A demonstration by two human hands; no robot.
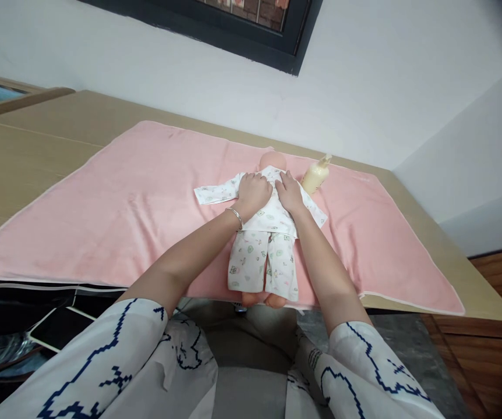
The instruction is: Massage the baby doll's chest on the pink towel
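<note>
Sleeve (218, 191) at 9 o'clock: straighten from shoulder to cuff, no yanking. Then smooth pyjama top (275, 214) outward from centre, light pressure, probably thin cloth that creases easily. Doll (272, 159) in mid-frame, lengthwise on pink blanket (159, 192) over bench (24, 154), head at 12, feet (275, 301) at 6, poking out of trousers (247, 262). Worth steadying the body with one side while tugging with the other, else likely to drag doll and blanket together. Square the hem over the trousers. Other sleeve (316, 212) toward 4: spread to match. Bottle (315, 177) at 1 to 2 from there, tilted, just beside the working area. Mind the knuckles, easy to knock.

Pose. Left hand (254, 191): on chest cloth, back up, fingers curled under, forearm in from 7, bracelet (236, 218) at wrist. Pinching cloth or just pressing: cannot tell. Right hand (290, 192): near the far shoulder of the top, thumb apart toward 11, fingers bent down onto cloth, forearm in from 5. Fingertips hidden, grip unclear. Both near each other, apart, strip of cloth between.
</note>
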